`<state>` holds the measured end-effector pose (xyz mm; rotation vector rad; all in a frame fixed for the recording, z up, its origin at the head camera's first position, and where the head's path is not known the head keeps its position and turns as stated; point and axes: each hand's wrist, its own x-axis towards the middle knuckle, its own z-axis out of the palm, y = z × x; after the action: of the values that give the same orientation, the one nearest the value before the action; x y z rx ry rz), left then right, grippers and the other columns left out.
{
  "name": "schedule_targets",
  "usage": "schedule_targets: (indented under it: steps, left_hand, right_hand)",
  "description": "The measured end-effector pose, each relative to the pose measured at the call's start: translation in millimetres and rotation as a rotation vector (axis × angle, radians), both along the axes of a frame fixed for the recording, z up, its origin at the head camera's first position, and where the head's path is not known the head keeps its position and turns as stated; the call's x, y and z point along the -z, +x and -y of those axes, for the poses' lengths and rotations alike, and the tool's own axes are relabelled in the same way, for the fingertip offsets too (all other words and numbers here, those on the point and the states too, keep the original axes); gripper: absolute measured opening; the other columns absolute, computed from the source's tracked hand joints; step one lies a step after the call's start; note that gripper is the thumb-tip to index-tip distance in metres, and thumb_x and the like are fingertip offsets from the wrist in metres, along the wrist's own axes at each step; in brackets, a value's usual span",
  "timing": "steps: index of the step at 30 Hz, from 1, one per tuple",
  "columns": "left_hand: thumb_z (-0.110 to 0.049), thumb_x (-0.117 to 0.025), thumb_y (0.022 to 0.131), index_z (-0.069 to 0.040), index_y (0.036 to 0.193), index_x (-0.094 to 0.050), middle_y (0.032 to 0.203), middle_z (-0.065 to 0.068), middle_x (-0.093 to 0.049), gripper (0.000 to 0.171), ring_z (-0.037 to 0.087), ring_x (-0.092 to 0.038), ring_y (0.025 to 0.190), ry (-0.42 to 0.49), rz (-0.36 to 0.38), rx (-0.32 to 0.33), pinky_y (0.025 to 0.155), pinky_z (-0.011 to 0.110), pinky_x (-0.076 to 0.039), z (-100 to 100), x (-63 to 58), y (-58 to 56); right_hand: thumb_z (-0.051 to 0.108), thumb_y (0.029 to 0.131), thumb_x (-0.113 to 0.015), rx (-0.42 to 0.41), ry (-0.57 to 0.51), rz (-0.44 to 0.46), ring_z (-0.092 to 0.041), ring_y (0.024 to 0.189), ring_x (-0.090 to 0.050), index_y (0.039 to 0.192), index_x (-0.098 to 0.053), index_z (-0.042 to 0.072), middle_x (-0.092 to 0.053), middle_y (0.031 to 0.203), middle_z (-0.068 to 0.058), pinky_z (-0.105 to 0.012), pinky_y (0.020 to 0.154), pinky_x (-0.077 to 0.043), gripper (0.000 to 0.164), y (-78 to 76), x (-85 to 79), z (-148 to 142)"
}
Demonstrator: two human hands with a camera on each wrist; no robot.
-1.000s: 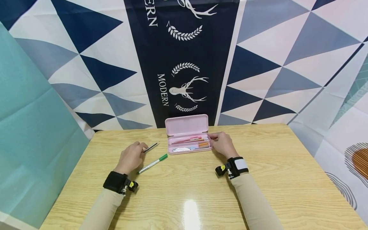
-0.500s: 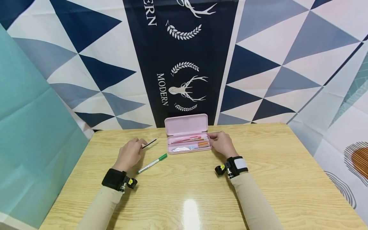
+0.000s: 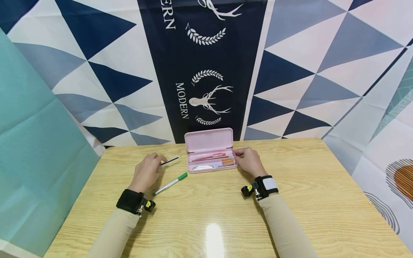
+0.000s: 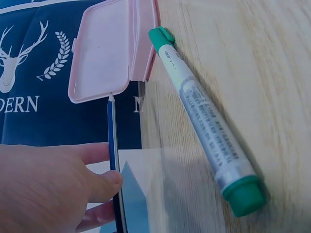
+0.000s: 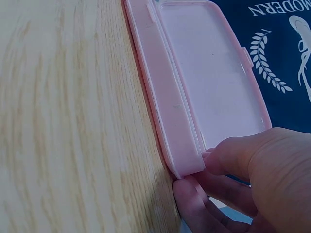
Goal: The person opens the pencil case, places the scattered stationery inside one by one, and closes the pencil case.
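Observation:
A dark pencil [image 3: 169, 160] with a sharpened tip is pinched in my left hand [image 3: 147, 172], its point toward the case. In the left wrist view the thumb presses against the pencil [image 4: 113, 141] and fingers lie behind it. A pink pencil case [image 3: 209, 141] stands with its lid up at the back of the table. At the right end of the case, my right hand [image 3: 250, 162] grips the corner between thumb and fingers. Inside lie several slim pink pencils or pens [image 3: 211, 156], a blue-and-white item [image 3: 204, 167] and an orange-striped block [image 3: 228, 162].
A green-capped marker [image 3: 171, 184] lies on the wooden table [image 3: 206, 204], to the right of my left hand and in front of the case. Behind the table hangs a patterned cloth [image 3: 290, 82]; a teal cloth [image 3: 42, 143] hangs at the left.
My left hand has shifted slightly away from me with the pencil, whose tip has moved a little toward the case and lies at a flatter angle. The right hand and case stay put.

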<state>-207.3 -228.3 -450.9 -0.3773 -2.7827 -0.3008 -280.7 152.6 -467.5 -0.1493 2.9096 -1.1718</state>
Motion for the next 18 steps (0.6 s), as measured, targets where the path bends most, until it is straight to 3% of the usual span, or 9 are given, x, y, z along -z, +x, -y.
schedule_targets:
  steps: [8,18]
  left_hand:
    - [0.005,-0.068,0.087,-0.016,0.112,-0.073,0.097,0.010,-0.068,0.033,0.028,-0.064,0.088,0.003,0.002,-0.005,0.059,0.041,-0.056,-5.0,-2.3,-2.5]
    - [0.004,-0.069,0.087,-0.017,0.111,-0.074,0.094,0.008,-0.067,0.032,0.025,-0.062,0.081,-0.017,0.001,0.010,0.058,0.039,-0.055,-22.0,-3.8,-14.5]
  right_hand:
    - [0.014,0.093,-0.069,-0.006,0.003,-0.008,-0.030,0.109,-0.066,0.124,-0.072,0.012,-0.071,0.127,-0.016,-0.048,0.087,-0.055,0.031,0.2,0.0,0.3]
    - [0.014,0.094,-0.067,-0.002,-0.002,0.015,-0.030,0.112,-0.064,0.124,-0.072,0.012,-0.070,0.129,-0.015,-0.048,0.090,-0.054,0.031,1.7,-4.2,0.2]
